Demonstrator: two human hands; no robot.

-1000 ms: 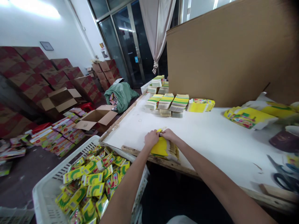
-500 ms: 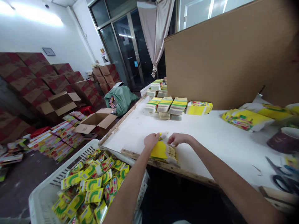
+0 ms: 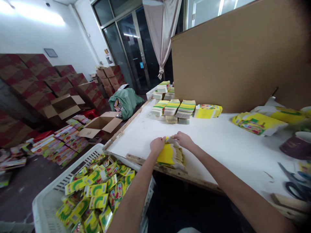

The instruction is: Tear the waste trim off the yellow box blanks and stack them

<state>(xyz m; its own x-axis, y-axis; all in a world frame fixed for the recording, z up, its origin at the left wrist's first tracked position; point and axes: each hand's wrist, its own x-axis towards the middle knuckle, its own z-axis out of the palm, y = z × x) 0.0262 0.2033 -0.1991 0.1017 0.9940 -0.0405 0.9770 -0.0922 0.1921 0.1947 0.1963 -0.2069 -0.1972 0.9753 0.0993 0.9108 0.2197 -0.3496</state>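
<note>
A fanned stack of flat yellow box blanks (image 3: 171,156) lies at the near edge of the white table (image 3: 218,142). My left hand (image 3: 157,144) is closed on the stack's far left corner. My right hand (image 3: 184,140) pinches the top blank at the stack's far end, fingers pressed together. Both hands meet over the stack's upper edge.
A white plastic crate (image 3: 48,197) full of folded yellow-green small boxes stands at the lower left. Stacks of flat blanks (image 3: 173,107) sit at the table's back by a tall cardboard sheet (image 3: 230,58). Scissors (image 3: 295,184) lie at the right. Open cartons (image 3: 100,124) cover the floor.
My right hand drew a little away from the left, then came back to the stack's top edge. The left hand stayed on the stack.
</note>
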